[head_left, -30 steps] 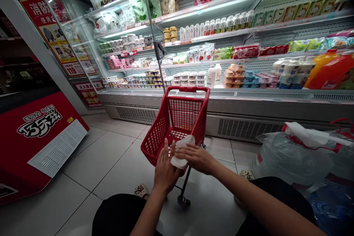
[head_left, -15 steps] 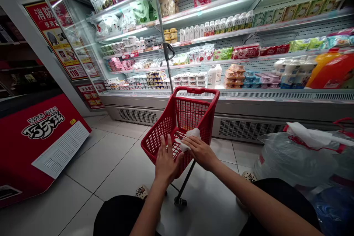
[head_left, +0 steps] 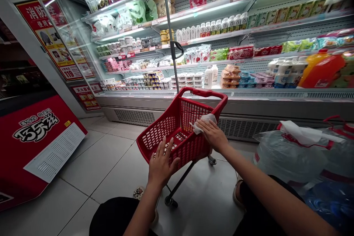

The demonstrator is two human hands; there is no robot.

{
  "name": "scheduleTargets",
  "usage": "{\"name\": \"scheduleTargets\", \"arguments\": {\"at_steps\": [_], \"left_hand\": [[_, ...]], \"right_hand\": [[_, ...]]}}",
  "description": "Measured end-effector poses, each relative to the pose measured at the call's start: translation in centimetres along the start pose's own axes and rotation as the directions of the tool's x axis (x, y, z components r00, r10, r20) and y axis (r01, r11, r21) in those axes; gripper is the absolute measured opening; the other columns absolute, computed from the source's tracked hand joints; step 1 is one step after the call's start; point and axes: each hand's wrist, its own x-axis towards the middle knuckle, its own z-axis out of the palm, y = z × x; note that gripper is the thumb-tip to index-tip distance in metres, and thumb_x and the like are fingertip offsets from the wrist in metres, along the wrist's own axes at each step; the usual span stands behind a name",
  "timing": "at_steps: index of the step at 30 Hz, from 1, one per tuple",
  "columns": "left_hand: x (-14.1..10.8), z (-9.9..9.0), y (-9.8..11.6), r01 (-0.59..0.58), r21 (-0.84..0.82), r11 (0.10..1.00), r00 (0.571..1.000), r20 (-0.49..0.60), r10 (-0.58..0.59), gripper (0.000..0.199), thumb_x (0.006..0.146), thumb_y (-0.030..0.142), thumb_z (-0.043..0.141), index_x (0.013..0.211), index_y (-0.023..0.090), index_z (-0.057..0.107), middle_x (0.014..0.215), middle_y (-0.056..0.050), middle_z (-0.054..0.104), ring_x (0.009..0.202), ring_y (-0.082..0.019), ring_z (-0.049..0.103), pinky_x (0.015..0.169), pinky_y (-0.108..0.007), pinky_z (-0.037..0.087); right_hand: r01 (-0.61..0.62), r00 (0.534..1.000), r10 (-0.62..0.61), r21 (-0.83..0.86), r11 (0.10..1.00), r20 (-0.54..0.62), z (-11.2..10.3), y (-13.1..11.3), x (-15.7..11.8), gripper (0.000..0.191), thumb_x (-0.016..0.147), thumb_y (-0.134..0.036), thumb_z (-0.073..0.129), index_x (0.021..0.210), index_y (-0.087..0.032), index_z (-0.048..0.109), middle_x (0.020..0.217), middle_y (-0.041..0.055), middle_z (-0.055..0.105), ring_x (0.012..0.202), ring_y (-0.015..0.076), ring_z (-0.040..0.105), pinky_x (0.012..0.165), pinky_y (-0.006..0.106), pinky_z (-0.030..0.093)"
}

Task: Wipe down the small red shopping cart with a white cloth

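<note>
A red plastic shopping cart (head_left: 160, 131) with perforated basket walls stands on the tiled floor in front of me, its handle bar on the far side. My right hand (head_left: 212, 132) presses a white wipe (head_left: 203, 121) against the top edge of the basket's right wall, with its fingers closed over the wipe. At the near end of the basket, my left hand (head_left: 162, 164) lies with fingers stretched out against the rim and holds nothing. Part of the near wall is hidden behind it.
An open refrigerated display (head_left: 179, 97) with several shelves of drinks and dairy packs runs behind the cart. A red freezer chest (head_left: 41, 143) stands at left. Plastic-wrapped large water bottles (head_left: 290, 155) sit at right, close to my leg.
My right hand has moved with the wipe from the basket's near inner side to the right wall's top edge. The cart has turned a little, and my left hand remains at its near end.
</note>
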Motion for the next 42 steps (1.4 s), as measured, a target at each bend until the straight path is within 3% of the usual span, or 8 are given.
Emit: {"name": "scheduleTargets", "arguments": {"at_steps": [4,8,19,24,29,33,38,42], "left_hand": [[0.6,0.8,1.3,0.034,0.083,0.996,0.998,-0.06,-0.029,0.075,0.104,0.06,0.04,0.168,0.03,0.013,0.171,-0.009,0.028,0.155,-0.034,0.033,0.121,-0.068,0.027],[0.9,1.7,2.1,-0.041,0.065,0.997,0.995,-0.086,0.047,0.077,0.104,0.054,0.046,0.167,0.017,0.022,0.171,-0.015,0.026,0.156,-0.034,0.032,0.124,-0.06,0.028],[0.7,1.0,-0.5,-0.09,-0.007,0.996,0.993,-0.078,0.09,0.074,0.107,0.051,0.04,0.168,0.028,0.006,0.17,-0.005,0.03,0.153,-0.026,0.04,0.123,-0.046,0.037],[0.8,1.4,0.2,-0.091,-0.004,0.996,0.993,-0.079,0.091,0.077,0.106,0.052,0.042,0.168,0.026,0.004,0.171,-0.006,0.028,0.153,-0.027,0.039,0.123,-0.048,0.037],[0.7,1.3,0.0,-0.121,0.011,0.993,0.988,-0.091,0.121,0.079,0.105,0.051,0.045,0.169,0.025,0.005,0.17,-0.007,0.029,0.153,-0.027,0.039,0.122,-0.047,0.038],[0.5,1.2,-0.6,-0.14,0.024,0.99,0.987,-0.081,0.141,0.077,0.105,0.049,0.046,0.169,0.026,0.008,0.171,-0.006,0.027,0.153,-0.027,0.039,0.123,-0.046,0.037],[0.5,1.3,-0.6,-0.129,0.017,0.991,0.987,-0.089,0.13,0.077,0.104,0.048,0.048,0.168,0.028,0.01,0.171,-0.005,0.029,0.153,-0.027,0.038,0.124,-0.046,0.035],[0.5,1.3,0.1,-0.112,0.023,0.993,0.989,-0.098,0.114,0.076,0.104,0.049,0.048,0.168,0.028,0.012,0.171,-0.005,0.028,0.153,-0.028,0.038,0.124,-0.047,0.034]], "right_hand": [[0.054,0.999,-0.054,0.054,0.997,-0.001,0.7,-5.8,-0.4,0.058,0.107,-0.022,0.04,0.164,-0.021,0.031,0.163,0.005,0.044,0.152,0.0221,0.038,0.127,0.046,0.029],[0.191,0.981,-0.194,0.132,0.973,0.011,0.9,-9.6,-0.6,0.061,0.106,-0.021,0.042,0.166,-0.021,0.026,0.164,0.0041,0.043,0.152,0.0191,0.038,0.128,0.043,0.028],[0.034,0.999,-0.034,-0.07,0.997,0.003,-3.8,5.2,-0.3,0.055,0.11,-0.026,0.034,0.164,-0.027,0.031,0.162,0.0018,0.046,0.149,0.0195,0.043,0.133,0.047,0.013],[-0.096,0.992,0.087,-0.105,0.99,-0.089,-3.0,3.5,-0.2,0.054,0.11,-0.029,0.032,0.162,-0.015,0.038,0.154,0.0116,0.056,0.146,0.026,0.048,0.128,0.051,0.027],[0.113,0.994,-0.113,-0.025,0.993,0.006,-2.0,0.0,-0.2,0.053,0.11,-0.026,0.034,0.162,-0.019,0.037,0.157,0.0063,0.053,0.146,0.021,0.048,0.128,0.046,0.028],[0.137,0.99,-0.136,-0.03,0.99,0.023,-3.6,4.2,0.0,0.053,0.109,-0.025,0.034,0.163,-0.024,0.035,0.158,0.0042,0.052,0.146,0.0206,0.048,0.129,0.049,0.022],[-0.126,0.987,0.115,-0.102,0.987,-0.109,-4.9,11.0,0.0,0.054,0.109,-0.032,0.031,0.16,-0.017,0.041,0.152,0.011,0.058,0.141,0.0261,0.053,0.128,0.051,0.025],[-0.152,0.983,0.142,-0.085,0.985,-0.119,-3.5,8.6,-0.3,0.056,0.109,-0.033,0.031,0.159,-0.01,0.041,0.151,0.0158,0.058,0.143,0.0286,0.051,0.126,0.053,0.03]]}}
